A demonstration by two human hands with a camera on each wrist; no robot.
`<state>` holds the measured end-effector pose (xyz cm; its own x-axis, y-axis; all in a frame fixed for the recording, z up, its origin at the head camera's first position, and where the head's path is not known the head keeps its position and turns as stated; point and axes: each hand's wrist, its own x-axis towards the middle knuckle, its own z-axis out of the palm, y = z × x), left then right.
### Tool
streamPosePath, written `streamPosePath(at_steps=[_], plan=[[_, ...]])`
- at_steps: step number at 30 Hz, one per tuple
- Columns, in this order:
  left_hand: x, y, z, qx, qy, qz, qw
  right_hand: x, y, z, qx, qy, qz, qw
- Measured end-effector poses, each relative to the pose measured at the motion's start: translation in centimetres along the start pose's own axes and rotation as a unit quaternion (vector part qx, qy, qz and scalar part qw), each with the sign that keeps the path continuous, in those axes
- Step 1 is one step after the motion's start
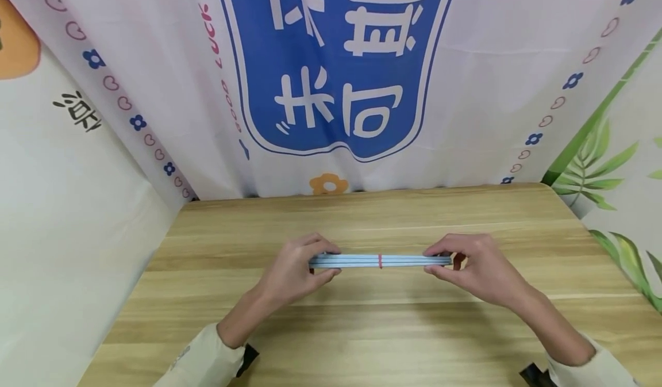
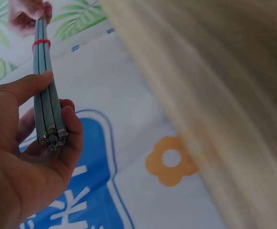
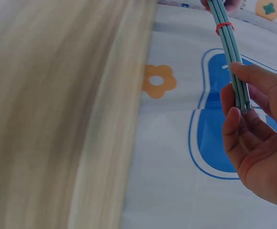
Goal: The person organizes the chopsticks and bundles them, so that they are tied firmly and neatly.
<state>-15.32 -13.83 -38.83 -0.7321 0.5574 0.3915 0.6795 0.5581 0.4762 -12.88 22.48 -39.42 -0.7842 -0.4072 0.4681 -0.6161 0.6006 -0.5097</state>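
A bundle of light blue chopsticks [image 1: 357,260] lies level between my two hands, above the wooden table. A red band [image 1: 380,261] is wrapped around it, a little right of its middle. My left hand [image 1: 300,266] grips the left end with thumb and fingers. At the other end, my right hand [image 1: 478,266] pinches the bundle between thumb and fingers. In the left wrist view, the square, patterned butts [image 2: 52,136] show beside the curled fingers. The narrower tips [image 3: 244,107] appear in the right wrist view, partly behind the fingers.
Beneath the hands stretches a wood-grain table [image 1: 362,341]. Behind its far edge hangs a white cloth [image 1: 481,117] with a blue printed panel [image 1: 336,59]. A white printed wall covering [image 1: 67,203] flanks the left side, and leaf prints [image 1: 595,163] mark the right.
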Motion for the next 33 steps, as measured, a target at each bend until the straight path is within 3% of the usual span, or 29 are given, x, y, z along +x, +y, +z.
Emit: streamPosePath(at_steps=[6, 15, 33], plan=[[-0.5, -0.8, 1.0, 0.01, -0.013, -0.002, 0.9999, -0.3, 1.0, 1.3, 0.018, -0.005, -0.002, 0.9998], [-0.5, -1.7, 2.3, 0.016, -0.026, -0.005, 0.9995, -0.4, 2.2, 2.4, 0.03, -0.032, 0.031, 0.9986], [-0.1, -3.6, 4.2, 0.011, -0.089, -0.021, 0.9958, -0.5, 4.3, 4.0, 0.054, -0.1, 0.073, 0.9909]])
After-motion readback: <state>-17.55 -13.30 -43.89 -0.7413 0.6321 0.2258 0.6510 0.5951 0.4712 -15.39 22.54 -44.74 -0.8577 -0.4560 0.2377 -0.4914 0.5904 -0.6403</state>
